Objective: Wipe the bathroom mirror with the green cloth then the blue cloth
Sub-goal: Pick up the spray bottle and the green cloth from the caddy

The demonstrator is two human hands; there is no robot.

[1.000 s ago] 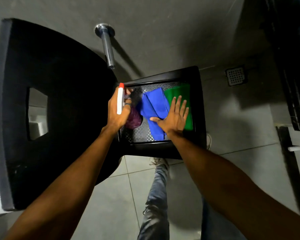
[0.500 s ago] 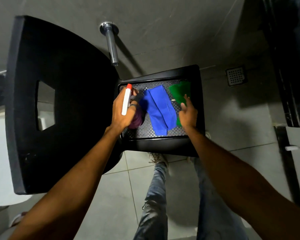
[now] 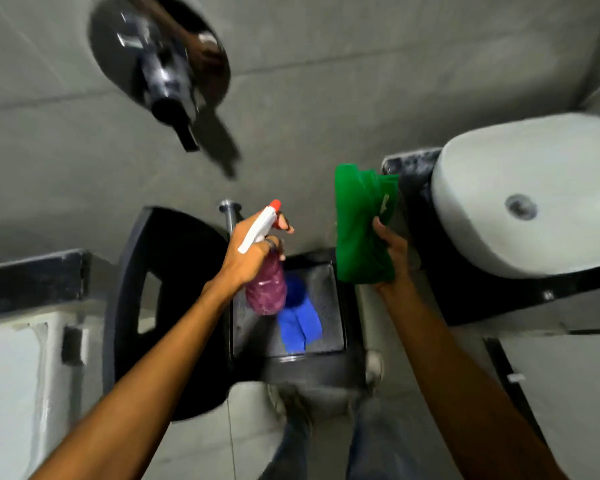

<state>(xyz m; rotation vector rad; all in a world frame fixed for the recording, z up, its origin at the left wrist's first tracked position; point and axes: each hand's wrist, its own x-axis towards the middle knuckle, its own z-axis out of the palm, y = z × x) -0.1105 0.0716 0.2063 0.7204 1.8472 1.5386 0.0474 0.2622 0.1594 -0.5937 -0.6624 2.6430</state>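
Note:
My right hand (image 3: 390, 252) grips the green cloth (image 3: 359, 230), lifted above the black tray (image 3: 340, 358) and hanging bunched in front of the grey wall. My left hand (image 3: 253, 252) holds a spray bottle (image 3: 265, 271) with a white and red nozzle and purple-pink liquid, raised over the tray's left side. The blue cloth (image 3: 298, 323) lies folded on the tray's metal floor, partly hidden behind the bottle. No mirror surface shows clearly; the picture is motion-blurred.
A white basin (image 3: 520, 192) sits on a dark counter at the right. A black chair-like panel (image 3: 163, 306) stands left of the tray. A chrome tap fitting (image 3: 163, 71) juts from the wall above. My legs and tiled floor are below.
My right hand closed on the green cloth and lifted it out of the tray. My left hand raised the spray bottle. The view tilted up, bringing the basin and tap into sight.

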